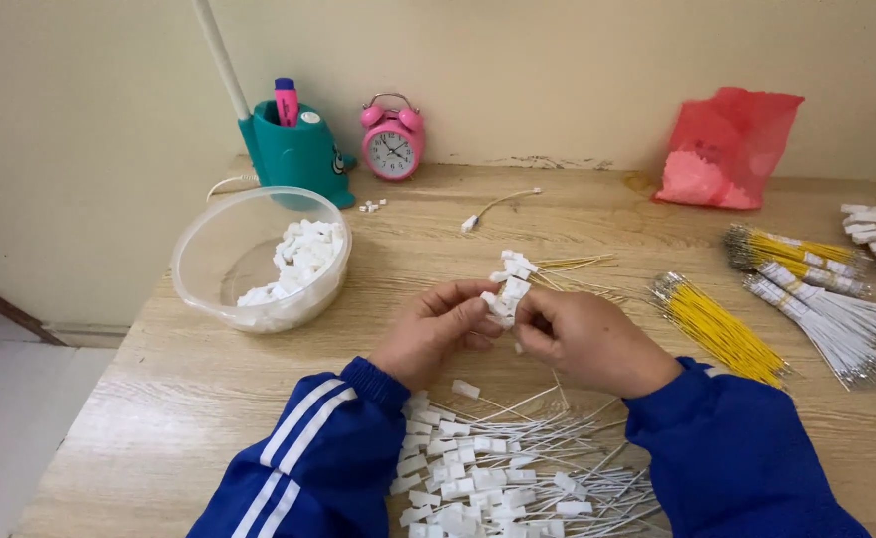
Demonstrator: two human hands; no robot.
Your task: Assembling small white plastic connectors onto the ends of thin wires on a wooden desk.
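1. I hold a small cluster of white plastic connector housings [507, 291] between both hands, above the middle of the pale wood-grain table [159, 418].
2. My left hand [436, 329] is pinched narrow, thumb and forefinger closed on the lower edge of the cluster.
3. My right hand [583, 339] is likewise closed, fingertips gripping the cluster from the right side. Thin yellow wires [578, 264] trail from the cluster toward the right edge.
4. I judge the step is done well with the housing held steady by the left fingers while the right fingers guide the wire end straight, not angled.
5. I keep the trailing wires apart from the heap of finished white-wired connectors [498, 478] at the near edge, so they do not tangle.
6. The clear round plastic bowl of loose white housings [264, 261] stands near the left edge, within reach of my left hand.
7. Bundles of yellow wires [719, 329] and white wires [837, 324] lie toward the right edge.
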